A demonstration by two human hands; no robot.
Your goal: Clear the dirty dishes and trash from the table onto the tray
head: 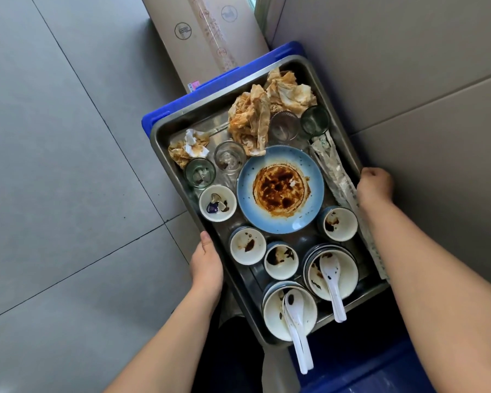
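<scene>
Because the tray (179, 182) carries the dirty dishes (279, 190) and napkins (250, 120), your left hand (206, 262) and right hand (376, 184) grip opposite rims, fingers curled underneath, holding it level over the blue crate (210, 80).

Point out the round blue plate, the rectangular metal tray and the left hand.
Round blue plate (309, 207): head view, bare blue rim, lower right.
Rectangular metal tray (207, 121): head view, bare floor, far left corner.
Left hand (206, 263): head view, back of the hand.
</scene>
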